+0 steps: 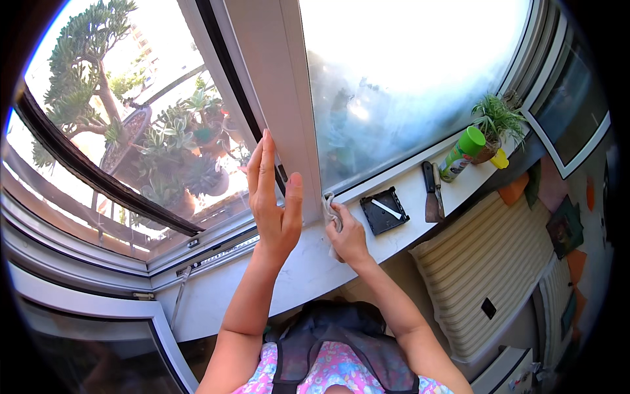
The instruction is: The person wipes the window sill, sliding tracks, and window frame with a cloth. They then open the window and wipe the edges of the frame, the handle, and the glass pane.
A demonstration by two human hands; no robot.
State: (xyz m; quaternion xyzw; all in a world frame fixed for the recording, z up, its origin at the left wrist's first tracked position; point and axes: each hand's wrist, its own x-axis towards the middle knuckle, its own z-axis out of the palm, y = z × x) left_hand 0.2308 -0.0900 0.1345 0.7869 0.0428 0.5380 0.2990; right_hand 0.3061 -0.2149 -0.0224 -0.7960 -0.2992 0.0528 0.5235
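Observation:
My right hand [348, 234] grips a crumpled grey cloth [332, 216] at the lower left corner of a fogged window pane [393, 98], just above the white sill [300, 266]. Raised and holding nothing, my left hand [274, 192] has its fingers pointing up against or close to the white window post [280, 88]; whether it touches is unclear. A black square plastic tray [385, 211] with a white strip [386, 209] in it lies right of the cloth. Farther right are a black-handled scraper [431, 192] and a second narrow tool [438, 189] beside it.
A green-capped spray can [461, 153] and a potted plant [497, 120] stand at the sill's right end. Open window sashes [162, 325] reach inward at both sides. A striped cushioned seat [485, 276] is below right. Outside on the left are succulents [167, 143].

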